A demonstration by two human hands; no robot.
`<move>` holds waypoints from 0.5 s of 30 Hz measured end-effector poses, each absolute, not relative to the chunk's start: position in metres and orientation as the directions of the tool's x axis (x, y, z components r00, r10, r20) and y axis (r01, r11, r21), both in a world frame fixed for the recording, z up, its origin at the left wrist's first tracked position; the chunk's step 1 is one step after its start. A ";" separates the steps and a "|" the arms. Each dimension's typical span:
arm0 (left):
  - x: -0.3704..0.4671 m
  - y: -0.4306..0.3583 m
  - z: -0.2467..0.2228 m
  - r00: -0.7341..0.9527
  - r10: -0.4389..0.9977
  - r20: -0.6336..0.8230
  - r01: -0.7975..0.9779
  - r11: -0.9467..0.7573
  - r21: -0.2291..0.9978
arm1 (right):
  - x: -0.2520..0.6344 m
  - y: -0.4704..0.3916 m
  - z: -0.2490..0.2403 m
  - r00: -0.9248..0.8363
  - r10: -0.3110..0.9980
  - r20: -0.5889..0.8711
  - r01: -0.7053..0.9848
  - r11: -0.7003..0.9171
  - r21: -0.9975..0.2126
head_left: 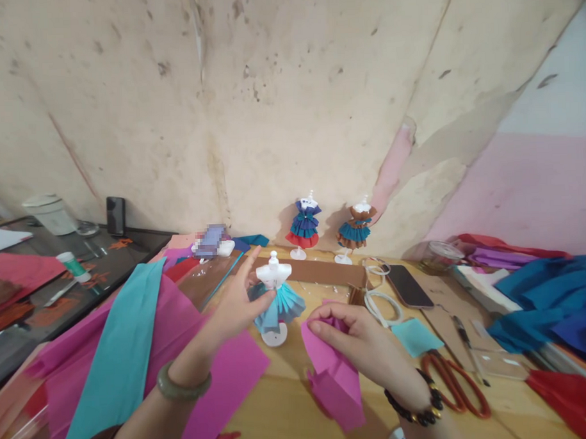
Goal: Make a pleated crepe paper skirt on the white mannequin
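A small white mannequin [274,273] on a round base wears a pleated light-blue paper skirt [287,303]. My left hand [242,298] is at its left side, index finger raised and thumb stretched across the front of the skirt; the other fingers are partly hidden behind it. To the right of the mannequin, my right hand [347,333] pinches a folded piece of magenta paper [335,391], which hangs down over the wooden table. Sheets of magenta paper [231,382] and a turquoise strip [119,353] lie at the left under and beside my left forearm.
Two dressed mannequins [305,225] [355,233] stand by the wall. Orange-handled scissors [455,383], a phone [410,286], a white cable [383,308] and a turquoise square [416,337] lie right. A glue stick [73,267] stands left; blue paper [550,294] is heaped far right.
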State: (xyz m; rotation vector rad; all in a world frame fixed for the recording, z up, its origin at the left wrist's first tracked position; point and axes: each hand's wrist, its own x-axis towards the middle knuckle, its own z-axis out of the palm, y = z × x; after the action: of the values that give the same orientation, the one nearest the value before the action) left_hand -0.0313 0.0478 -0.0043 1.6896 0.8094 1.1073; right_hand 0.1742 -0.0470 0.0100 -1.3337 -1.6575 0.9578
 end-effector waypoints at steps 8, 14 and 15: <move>-0.029 0.048 -0.013 0.443 0.844 0.303 -0.031 -0.323 0.946 | 0.165 -0.043 -0.002 -0.056 0.987 0.152 0.374 0.162 -0.913; -0.022 0.051 -0.020 0.367 0.868 0.335 -0.016 -0.354 0.935 | 0.162 -0.044 0.000 -0.033 0.983 0.181 0.378 0.180 -0.908; -0.021 0.052 -0.020 0.360 0.869 0.341 -0.011 -0.361 0.932 | 0.162 -0.044 0.000 -0.027 0.983 0.183 0.382 0.179 -0.907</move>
State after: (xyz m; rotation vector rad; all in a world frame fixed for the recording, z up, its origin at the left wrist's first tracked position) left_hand -0.0211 0.0519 -0.0197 1.6633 0.7748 1.1511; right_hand 0.1618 -0.0444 0.0003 -1.3459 -1.5647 0.8499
